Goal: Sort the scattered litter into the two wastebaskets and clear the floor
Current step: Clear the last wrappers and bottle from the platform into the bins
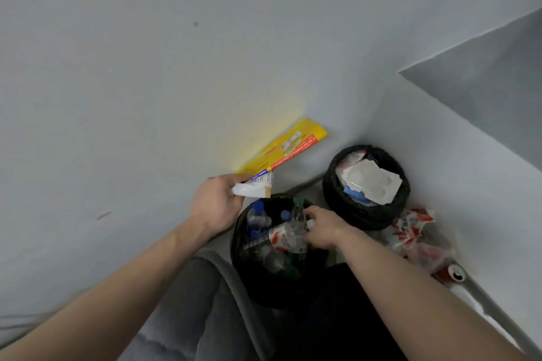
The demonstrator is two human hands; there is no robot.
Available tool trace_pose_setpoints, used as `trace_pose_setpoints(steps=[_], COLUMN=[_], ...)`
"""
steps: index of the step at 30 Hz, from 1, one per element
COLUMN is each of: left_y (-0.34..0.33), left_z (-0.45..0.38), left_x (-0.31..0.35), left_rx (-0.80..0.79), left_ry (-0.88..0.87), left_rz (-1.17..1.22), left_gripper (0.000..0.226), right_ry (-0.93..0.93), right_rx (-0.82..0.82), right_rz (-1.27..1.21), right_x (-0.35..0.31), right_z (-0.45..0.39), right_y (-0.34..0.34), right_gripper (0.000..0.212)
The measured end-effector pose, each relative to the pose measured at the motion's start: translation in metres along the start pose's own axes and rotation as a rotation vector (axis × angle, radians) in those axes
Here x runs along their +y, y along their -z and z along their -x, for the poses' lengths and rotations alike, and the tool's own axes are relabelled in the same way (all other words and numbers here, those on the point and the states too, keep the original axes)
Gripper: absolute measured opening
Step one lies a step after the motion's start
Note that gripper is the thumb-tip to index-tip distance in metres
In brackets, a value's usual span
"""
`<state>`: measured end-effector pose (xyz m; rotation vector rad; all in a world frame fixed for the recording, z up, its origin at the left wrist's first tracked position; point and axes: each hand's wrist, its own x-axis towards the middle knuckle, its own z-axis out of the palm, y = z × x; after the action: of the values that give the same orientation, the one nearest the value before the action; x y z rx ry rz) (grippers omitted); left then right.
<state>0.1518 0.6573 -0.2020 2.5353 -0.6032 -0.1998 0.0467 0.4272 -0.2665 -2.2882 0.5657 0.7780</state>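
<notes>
While right hand (321,227) fingers grip a bottle (289,236) in the near wastebasket (240,246), I'd release low; left hand (218,202) pinches yellow packaging (287,146).

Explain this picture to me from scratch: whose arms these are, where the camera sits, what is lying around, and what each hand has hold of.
There is no machine here. The single picture comes from a wide-angle camera worn on a person's head, looking down, so the two bare arms are the wearer's own.

The left hand holds a yellow wrapper by its white torn end. The right hand reaches into the near wastebasket, which is full of plastic bottles, and has its grip on a clear bottle with a red and white label.

The far wastebasket in the corner holds paper and packaging, with a white sheet on top.

Still on the floor at the right lie a crumpled red and white bag and a red can.
</notes>
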Motion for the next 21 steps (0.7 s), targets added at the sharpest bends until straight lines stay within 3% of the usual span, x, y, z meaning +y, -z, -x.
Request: trace_pose_setpoints(steps=[3,7,14,21], left_y=[0.004,0.009,-0.018,-0.083], left_z=[0.006,0.006,0.001,-0.057], left_x=[0.006,0.021,0.075,0.168], left_rx=[-0.007,-0.018,-0.149,-0.243], left_ry=[-0.03,-0.115,-0.297,-0.377], left_rz=[-0.027,-0.091,-0.27,-0.582], left_gripper=[0.053,0.056,0.054,0.021], right_ry=[-0.03,-0.05,-0.125,-0.203], right_rx=[0.04,0.235,0.459,0.619], right_rz=[-0.059,-0.188,-0.208,-0.346], right_x=[0.001,0.022,0.111,0.193], right_z=[0.01,0.04,0.118,0.159], right_y=[0.004,0.022,0.054,0.077], right_gripper=[0.075,0.064,0.049,0.04])
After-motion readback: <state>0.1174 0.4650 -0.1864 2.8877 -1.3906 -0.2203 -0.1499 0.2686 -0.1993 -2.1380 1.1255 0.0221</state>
